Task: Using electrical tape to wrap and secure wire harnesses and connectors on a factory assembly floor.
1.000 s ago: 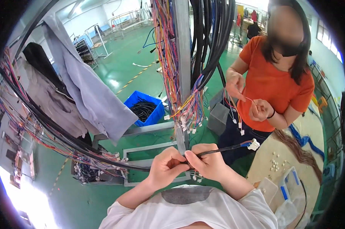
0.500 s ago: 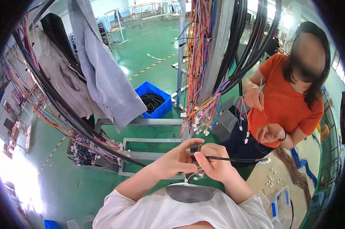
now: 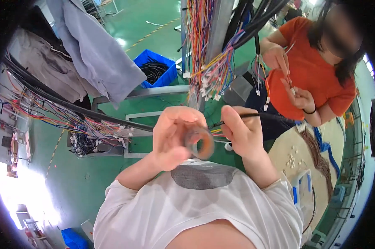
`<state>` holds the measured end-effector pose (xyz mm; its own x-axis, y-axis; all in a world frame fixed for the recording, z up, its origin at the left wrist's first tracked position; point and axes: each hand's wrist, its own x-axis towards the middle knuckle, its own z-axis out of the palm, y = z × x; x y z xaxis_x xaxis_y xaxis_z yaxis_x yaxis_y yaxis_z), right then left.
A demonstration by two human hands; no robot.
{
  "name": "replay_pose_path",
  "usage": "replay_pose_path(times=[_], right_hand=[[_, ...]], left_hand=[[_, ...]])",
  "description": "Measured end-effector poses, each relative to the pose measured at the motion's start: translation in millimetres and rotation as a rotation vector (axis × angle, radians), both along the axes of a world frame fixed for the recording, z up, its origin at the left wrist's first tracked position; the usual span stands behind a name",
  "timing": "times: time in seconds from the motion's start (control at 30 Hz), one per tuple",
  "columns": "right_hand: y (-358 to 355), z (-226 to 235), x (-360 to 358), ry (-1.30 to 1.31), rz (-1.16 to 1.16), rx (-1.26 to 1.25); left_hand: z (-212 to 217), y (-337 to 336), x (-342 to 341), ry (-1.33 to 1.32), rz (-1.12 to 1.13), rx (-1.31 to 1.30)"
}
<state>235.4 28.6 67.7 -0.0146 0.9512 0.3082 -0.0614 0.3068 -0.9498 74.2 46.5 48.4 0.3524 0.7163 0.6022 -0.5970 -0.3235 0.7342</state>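
My left hand (image 3: 171, 135) is wrapped round a roll of dark tape (image 3: 193, 139), blurred by motion, with a brownish core. Close beside it, my right hand (image 3: 245, 133) pinches a black cable (image 3: 252, 115) between thumb and fingers. The cable runs out to the right, and a few thin coloured wires show between the two hands. Whether tape stretches from the roll to the cable cannot be made out. Just beyond my hands hangs a bundle of coloured wires (image 3: 216, 76) with white connectors at the ends.
At the right, a person in an orange shirt (image 3: 316, 66) handles a thin piece with both hands. Near them is a pale tabletop (image 3: 278, 151) with small white connectors and brown wire bundles. A blue crate (image 3: 169, 76) of black cables, a metal frame (image 3: 154, 92) and hanging jackets (image 3: 100, 50) stand ahead and left.
My hands have moved apart, the left one carrying the tape roll away from the cable. My view has tilted down. The other person's hands have come together.
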Motion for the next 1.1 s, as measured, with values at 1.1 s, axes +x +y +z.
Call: replay_pose_path(times=[1.1], right_hand=[[-28.9,-10.8,1.5,0.051,-0.135,0.009]], left_hand=[[9.7,-9.2,4.3,0.148,-0.120,-0.526]])
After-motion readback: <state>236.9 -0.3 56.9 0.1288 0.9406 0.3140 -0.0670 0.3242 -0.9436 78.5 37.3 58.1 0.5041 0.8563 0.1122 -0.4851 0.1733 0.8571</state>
